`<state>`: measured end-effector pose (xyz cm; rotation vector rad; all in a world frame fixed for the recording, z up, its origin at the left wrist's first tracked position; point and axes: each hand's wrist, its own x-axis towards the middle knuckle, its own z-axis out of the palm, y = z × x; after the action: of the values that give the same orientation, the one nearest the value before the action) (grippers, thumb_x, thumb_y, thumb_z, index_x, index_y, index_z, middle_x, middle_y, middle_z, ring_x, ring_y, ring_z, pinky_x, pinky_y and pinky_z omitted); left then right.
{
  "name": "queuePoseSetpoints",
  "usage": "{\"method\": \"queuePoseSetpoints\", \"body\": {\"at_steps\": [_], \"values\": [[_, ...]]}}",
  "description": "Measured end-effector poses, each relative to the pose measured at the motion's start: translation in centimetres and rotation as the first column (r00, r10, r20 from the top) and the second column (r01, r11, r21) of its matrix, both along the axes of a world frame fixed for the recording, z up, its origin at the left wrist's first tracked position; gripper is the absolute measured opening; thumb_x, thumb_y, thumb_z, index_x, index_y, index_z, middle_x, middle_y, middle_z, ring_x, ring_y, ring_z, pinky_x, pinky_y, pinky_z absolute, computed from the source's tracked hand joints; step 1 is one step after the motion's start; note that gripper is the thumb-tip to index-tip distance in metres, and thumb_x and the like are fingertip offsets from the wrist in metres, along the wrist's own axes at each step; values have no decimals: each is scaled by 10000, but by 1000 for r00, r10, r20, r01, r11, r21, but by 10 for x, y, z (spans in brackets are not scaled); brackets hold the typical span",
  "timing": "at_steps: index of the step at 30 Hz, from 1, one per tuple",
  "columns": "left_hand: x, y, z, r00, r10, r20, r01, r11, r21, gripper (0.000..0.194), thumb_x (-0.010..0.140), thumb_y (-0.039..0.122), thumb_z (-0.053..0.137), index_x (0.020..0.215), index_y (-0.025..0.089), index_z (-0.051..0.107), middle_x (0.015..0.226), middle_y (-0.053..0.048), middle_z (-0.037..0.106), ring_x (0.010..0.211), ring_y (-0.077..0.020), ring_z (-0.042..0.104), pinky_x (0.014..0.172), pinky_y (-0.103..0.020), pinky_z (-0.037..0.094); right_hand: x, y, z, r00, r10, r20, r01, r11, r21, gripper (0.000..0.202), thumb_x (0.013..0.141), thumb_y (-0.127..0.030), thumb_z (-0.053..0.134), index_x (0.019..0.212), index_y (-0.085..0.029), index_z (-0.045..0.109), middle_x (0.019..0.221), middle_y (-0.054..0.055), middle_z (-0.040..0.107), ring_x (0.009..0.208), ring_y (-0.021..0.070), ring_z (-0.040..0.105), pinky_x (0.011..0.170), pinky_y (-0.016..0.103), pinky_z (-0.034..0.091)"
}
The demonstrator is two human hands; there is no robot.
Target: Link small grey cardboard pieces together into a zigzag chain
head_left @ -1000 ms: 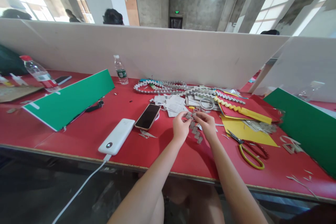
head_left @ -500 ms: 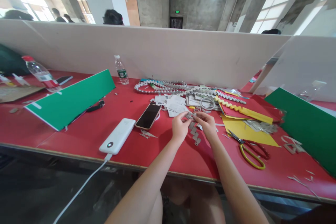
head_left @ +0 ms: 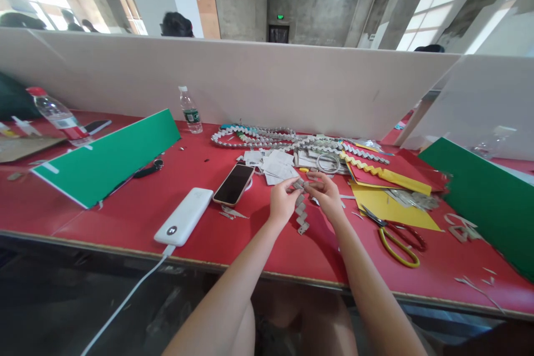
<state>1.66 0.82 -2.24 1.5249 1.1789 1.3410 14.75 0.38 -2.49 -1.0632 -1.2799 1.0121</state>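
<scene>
A short grey folded-paper zigzag chain [head_left: 301, 214] hangs between my two hands above the red table [head_left: 137, 206]. My left hand [head_left: 282, 203] pinches its top end from the left. My right hand [head_left: 327, 196] pinches the same top end from the right. The chain's lower end dangles close to the table surface. A smartphone [head_left: 233, 184] lies face up just left of my left hand. Small white paper pieces [head_left: 276, 164] lie behind my hands.
A white power bank [head_left: 184, 224] with a cable lies near the front edge. Yellow-handled scissors [head_left: 395, 238] lie on the right beside yellow paper [head_left: 384, 206]. Long paper chains [head_left: 254, 136], a tape roll [head_left: 328, 163], a water bottle [head_left: 189, 111] and green dividers [head_left: 104, 157] stand further back.
The chain's lower end has swung left and now hangs straighter under my hands. Both hands stayed at the same spot, still pinching its top.
</scene>
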Motion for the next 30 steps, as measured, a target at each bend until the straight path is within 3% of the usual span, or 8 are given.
{"method": "queuePoseSetpoints", "body": {"at_steps": [5, 12, 17, 30], "values": [[-2, -1, 3, 996, 0, -91, 4, 999, 44, 335, 712, 90, 596, 1036, 153, 656, 993, -88, 686, 837, -184, 641, 781, -300, 505, -2, -1, 1, 1000, -12, 3, 12, 1000, -11, 382, 666, -358, 681, 990, -212, 542, 663, 8, 659, 556, 145, 581, 508, 256, 455], [-1, 1, 2, 996, -15, -85, 13, 1000, -22, 372, 688, 119, 643, 1060, 128, 639, 1018, -107, 674, 772, -170, 626, 742, -300, 505, -4, -2, 1, 998, -50, -47, 50, 999, 1, 383, 657, -387, 689, 955, -212, 522, 675, 4, 660, 593, 165, 617, 559, 287, 486], [-1, -1, 6, 980, 44, -194, -30, 997, 77, 353, 694, 97, 628, 1045, 120, 647, 1017, -113, 665, 824, -181, 620, 766, -302, 495, -5, 1, -2, 996, 1, -89, 0, 1000, 18, 354, 672, -353, 686, 880, -242, 422, 617, -41, 627, 582, 153, 616, 590, 292, 500], [-19, -2, 12, 902, -53, -428, 129, 980, 152, 387, 765, 87, 528, 1118, 222, 608, 1088, -50, 618, 967, -183, 573, 806, -285, 472, -4, -1, 1, 998, 69, -11, -68, 998, 12, 316, 672, -350, 679, 830, -243, 428, 621, -47, 611, 555, 135, 599, 556, 268, 480]]}}
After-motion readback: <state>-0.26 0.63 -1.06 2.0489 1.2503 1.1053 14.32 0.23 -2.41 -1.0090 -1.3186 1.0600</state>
